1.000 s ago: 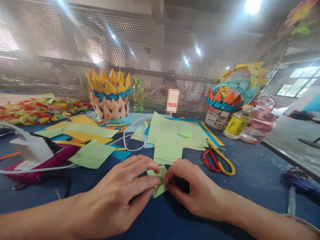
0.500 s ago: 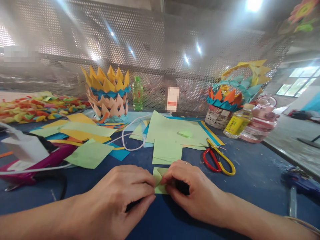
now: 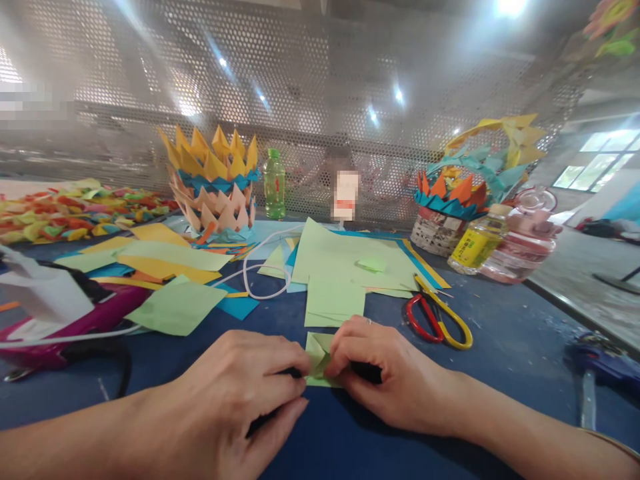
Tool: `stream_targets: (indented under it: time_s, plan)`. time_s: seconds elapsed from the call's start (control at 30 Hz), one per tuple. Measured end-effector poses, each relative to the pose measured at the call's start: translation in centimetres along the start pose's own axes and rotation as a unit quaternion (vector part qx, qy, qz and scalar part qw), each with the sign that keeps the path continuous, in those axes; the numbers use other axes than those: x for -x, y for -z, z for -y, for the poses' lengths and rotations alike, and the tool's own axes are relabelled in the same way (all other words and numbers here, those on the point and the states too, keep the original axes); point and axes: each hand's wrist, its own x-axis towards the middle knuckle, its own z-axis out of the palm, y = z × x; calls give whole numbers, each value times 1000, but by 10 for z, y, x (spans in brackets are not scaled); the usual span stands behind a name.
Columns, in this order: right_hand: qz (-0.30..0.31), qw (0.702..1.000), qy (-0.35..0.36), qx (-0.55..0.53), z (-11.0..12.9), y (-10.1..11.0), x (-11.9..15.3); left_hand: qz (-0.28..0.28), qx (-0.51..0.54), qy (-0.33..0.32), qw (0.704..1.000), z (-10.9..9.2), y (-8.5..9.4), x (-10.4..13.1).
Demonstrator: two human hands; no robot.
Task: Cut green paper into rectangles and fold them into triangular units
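A small light green paper square (image 3: 316,349) lies on the blue tabletop with a flap folded over. My right hand (image 3: 375,373) has its fingertips closed on the flap at the paper's right side and hides part of it. At the left edge, the curled fingers of my left hand (image 3: 255,393) hold the paper, the thumb slightly below them. Just beyond is a stack of green paper squares (image 3: 336,300), partly over larger green sheets (image 3: 345,253). Another loose green square (image 3: 176,305) lies farther left.
Scissors (image 3: 440,317) with red and yellow handles lie to the right. A purple power strip (image 3: 115,307) with a white charger (image 3: 47,300) and cable is at left. Paper baskets (image 3: 215,190), bottles (image 3: 274,187) and a heap of folded paper (image 3: 85,210) stand farther back. A glue gun (image 3: 600,367) is at right.
My left thumb has moved slightly away from the index finger. My right fingers have shifted a little on the flap, and more of the fold shows between my hands.
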Motion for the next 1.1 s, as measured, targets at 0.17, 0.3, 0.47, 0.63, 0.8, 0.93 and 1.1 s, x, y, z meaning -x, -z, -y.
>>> stream_targets:
  time_s: [0.17, 0.3, 0.47, 0.63, 0.8, 0.93, 1.1]
  plan:
    - [-1, 1000, 23, -1, 0, 3, -1, 15, -1, 18, 1000, 0, 2, -2]
    - [10, 999, 43, 5, 1, 3, -2, 49, 14, 31, 998, 0, 4, -6]
    - [11, 999, 46, 8, 1, 4, -2, 60, -4, 8, 998, 2, 4, -5]
    - [14, 999, 46, 9, -1, 4, -1, 66, -18, -10, 998, 2, 3, -2]
    - [21, 998, 53, 23, 1, 6, 0, 72, -20, -16, 997, 4, 0, -1]
    - [20, 997, 70, 32, 1, 7, 0, 59, -28, -23, 998, 3, 0, -4]
    - [13, 990, 103, 92, -3, 8, 2, 46, -30, -25, 998, 0, 1, -7]
